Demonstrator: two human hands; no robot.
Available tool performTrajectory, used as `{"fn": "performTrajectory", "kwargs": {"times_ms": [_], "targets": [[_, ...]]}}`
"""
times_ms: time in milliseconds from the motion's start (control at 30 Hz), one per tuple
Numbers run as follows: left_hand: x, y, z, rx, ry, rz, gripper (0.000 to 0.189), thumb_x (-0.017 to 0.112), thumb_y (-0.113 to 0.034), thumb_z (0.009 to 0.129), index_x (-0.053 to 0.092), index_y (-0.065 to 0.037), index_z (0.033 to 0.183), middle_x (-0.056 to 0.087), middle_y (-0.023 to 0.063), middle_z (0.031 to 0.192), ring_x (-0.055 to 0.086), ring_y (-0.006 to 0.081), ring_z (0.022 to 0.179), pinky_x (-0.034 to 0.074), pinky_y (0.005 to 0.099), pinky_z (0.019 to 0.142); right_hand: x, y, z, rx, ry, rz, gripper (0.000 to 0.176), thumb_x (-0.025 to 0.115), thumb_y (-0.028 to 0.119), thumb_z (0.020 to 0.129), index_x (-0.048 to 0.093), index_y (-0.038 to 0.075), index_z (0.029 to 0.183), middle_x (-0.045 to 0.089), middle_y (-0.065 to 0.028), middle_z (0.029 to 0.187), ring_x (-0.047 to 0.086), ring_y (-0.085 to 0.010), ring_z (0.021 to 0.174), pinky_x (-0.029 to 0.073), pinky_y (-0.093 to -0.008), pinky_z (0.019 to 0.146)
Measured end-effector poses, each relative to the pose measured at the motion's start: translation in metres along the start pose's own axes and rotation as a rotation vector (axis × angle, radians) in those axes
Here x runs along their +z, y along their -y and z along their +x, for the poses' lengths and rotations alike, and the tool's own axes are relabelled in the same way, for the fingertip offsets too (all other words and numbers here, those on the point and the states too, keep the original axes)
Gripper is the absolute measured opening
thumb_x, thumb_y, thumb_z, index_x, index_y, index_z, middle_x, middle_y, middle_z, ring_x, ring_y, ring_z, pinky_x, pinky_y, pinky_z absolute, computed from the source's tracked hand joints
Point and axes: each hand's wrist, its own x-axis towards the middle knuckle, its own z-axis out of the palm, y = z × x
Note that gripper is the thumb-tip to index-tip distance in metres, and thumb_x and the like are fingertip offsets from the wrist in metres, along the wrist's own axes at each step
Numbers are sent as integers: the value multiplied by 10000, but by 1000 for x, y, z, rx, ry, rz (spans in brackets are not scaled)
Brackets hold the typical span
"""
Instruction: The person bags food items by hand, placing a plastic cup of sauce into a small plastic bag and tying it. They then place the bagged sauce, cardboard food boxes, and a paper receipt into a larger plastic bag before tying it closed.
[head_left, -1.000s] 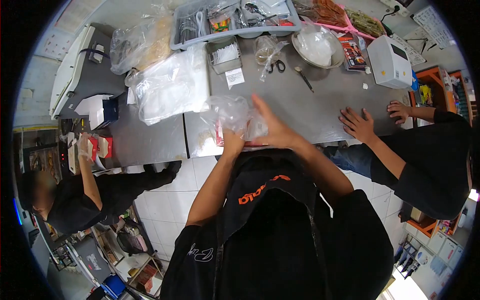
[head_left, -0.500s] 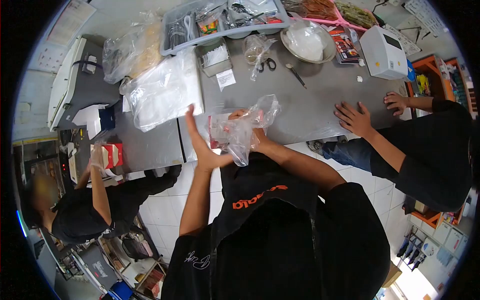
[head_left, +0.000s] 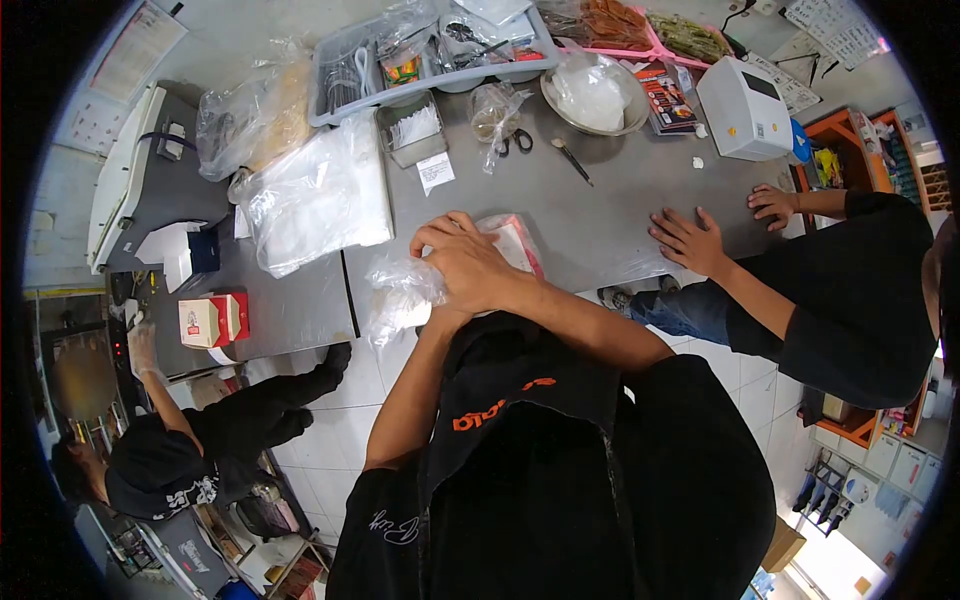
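My right hand (head_left: 465,262) reaches across in front of my chest, its fingers bent and closed on a crumpled clear plastic bag (head_left: 395,300) that bulges out to the left. My left hand (head_left: 447,318) comes up from below and meets it at the bag; its fingers are hidden behind my right hand. A white box with red-pink edges (head_left: 518,245) shows beyond my right wrist, at the front of the grey table (head_left: 600,220). Part of that box is covered by my right hand.
A stack of clear plastic bags (head_left: 320,200) lies left of my hands. Behind are a divided tray (head_left: 340,108), scissors (head_left: 517,142), a brush-like tool (head_left: 573,163) and a metal bowl (head_left: 600,122). A co-worker's hand (head_left: 688,240) rests on the table; another person (head_left: 190,430) stands left near red-white boxes (head_left: 213,320).
My right hand has moved left over my left hand, which was spread open in the air. The bag has shifted left, and the box shows at the right. The left co-worker's hand has left the boxes.
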Motion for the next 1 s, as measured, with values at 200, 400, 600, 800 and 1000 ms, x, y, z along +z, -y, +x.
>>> {"fn": "performTrajectory", "kwargs": {"times_ms": [200,400,600,800,1000], "targets": [[-30,-26,9,-293,-144,-25,613,459,-552,1027,568,11,1243,624,129,1127,591,241,957,466,377,903,-77,28,-20,16,-404,-29,541,842,292,688,639,107,1154,615,-85,1263,539,-313,1236,361,-464,1075],[-96,-69,53,-443,-493,-548,564,543,-540,1028,645,10,957,609,50,847,561,160,742,494,356,686,-38,-22,-74,-215,-527,-599,467,748,252,838,600,235,1280,539,-74,1465,516,-318,1334,411,-486,1092],[-101,-122,51,-399,-247,-592,648,610,-566,982,612,76,1073,634,154,1023,600,196,885,525,340,739,-9,-38,-37,-456,-737,-653,714,846,335,800,465,322,1403,261,-146,1635,362,-478,1438,349,-630,1143],[-94,-170,37,-304,-262,-413,648,498,-532,1053,651,89,1152,671,115,981,580,173,911,493,339,796,-12,-42,-22,-353,-873,-233,905,875,411,705,385,331,1462,226,-167,1647,295,-549,1449,283,-676,1171],[-101,-158,39,73,-168,-68,486,501,-467,1062,671,-12,1064,632,84,865,592,197,823,481,354,753,-19,-24,-12,-315,-866,135,1278,939,509,586,227,94,1563,282,-254,1573,280,-485,1463,219,-607,1209]]}}
